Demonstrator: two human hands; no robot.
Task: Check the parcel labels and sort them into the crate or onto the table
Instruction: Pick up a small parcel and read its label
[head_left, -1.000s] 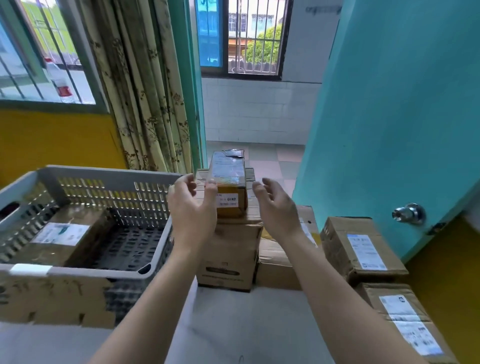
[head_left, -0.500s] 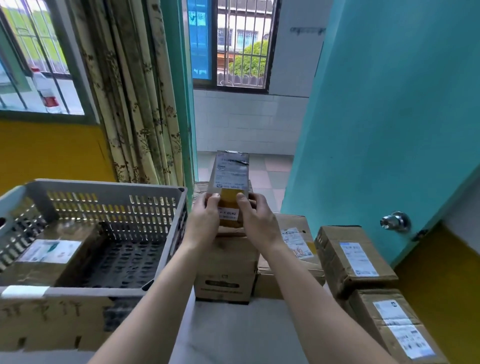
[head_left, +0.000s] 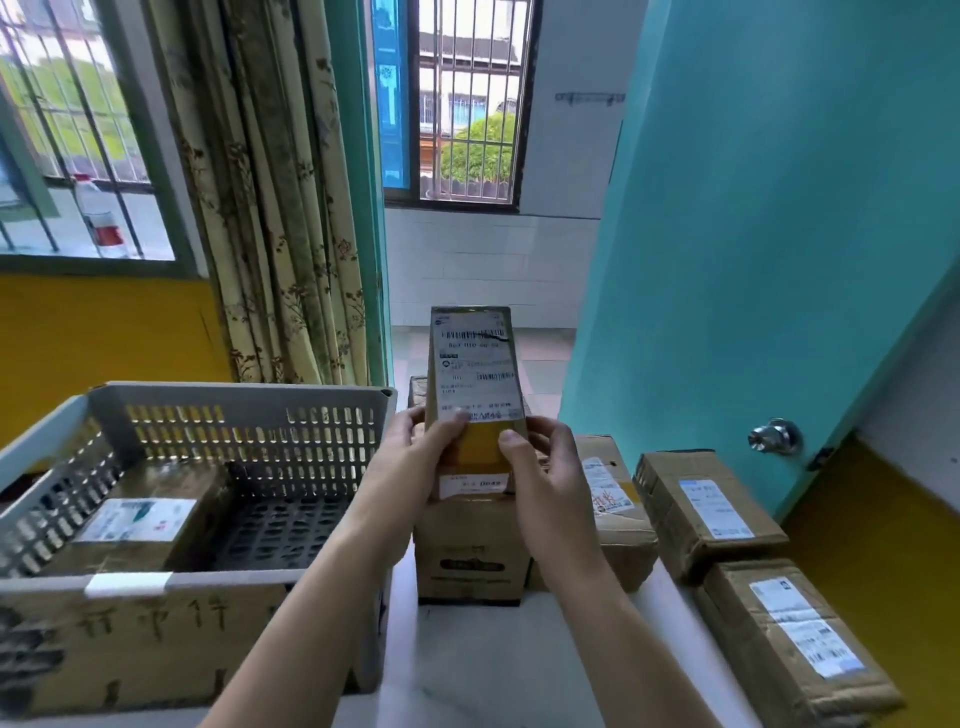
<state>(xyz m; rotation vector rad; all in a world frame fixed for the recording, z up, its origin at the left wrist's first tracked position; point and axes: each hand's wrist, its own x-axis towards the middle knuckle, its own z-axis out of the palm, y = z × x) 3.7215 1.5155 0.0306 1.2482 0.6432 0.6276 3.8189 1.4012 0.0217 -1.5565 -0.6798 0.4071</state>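
Note:
A narrow brown parcel (head_left: 475, 364) with a white barcode label on its upper face is tilted up toward me above the stack of boxes. My left hand (head_left: 415, 457) grips its lower left side and my right hand (head_left: 540, 473) grips its lower right side, thumbs on the front. The grey slatted crate (head_left: 239, 402) stands to the left and holds one labelled parcel (head_left: 140, 519). Below the held parcel stands a taller carton (head_left: 470, 551) on the white table (head_left: 493, 670).
Three more labelled parcels lie on the table's right side (head_left: 605, 499), (head_left: 709, 512), (head_left: 795, 634). A cardboard panel (head_left: 135, 639) covers the crate's front. A teal door with a metal knob (head_left: 774, 436) stands close on the right; a curtain (head_left: 270, 208) hangs behind the crate.
Both hands closed on the narrow parcel atop the stack, lifted it and tipped its labelled face up toward me. The camera view tilted upward a little.

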